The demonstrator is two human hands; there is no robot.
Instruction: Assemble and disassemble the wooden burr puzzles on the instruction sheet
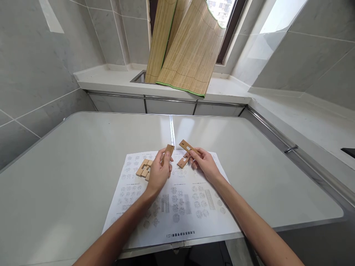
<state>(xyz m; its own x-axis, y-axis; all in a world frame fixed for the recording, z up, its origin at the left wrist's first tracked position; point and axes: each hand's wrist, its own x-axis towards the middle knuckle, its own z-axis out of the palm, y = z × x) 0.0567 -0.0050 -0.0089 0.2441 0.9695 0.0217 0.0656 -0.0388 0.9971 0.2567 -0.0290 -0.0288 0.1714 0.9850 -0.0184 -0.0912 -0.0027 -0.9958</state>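
Between the thumb and fingers of my left hand (161, 169) is a wooden piece (169, 149), held tilted above the paper. My right hand (203, 162) grips a notched wooden piece marked 2 (185, 145). Under it, near the same fingers, lies or hangs another notched piece (182, 162); whether my fingers hold it too is unclear. Several more notched wooden pieces (143, 168) rest on the printed sheet (199, 225) just left of my left hand, which partly hides them.
The sheet with small diagrams lies at the front edge of a white folding table (83, 155). Beyond the table are a counter (116, 79), a sink corner (138, 77) and a bamboo mat (191, 48) hanging over the counter's edge.
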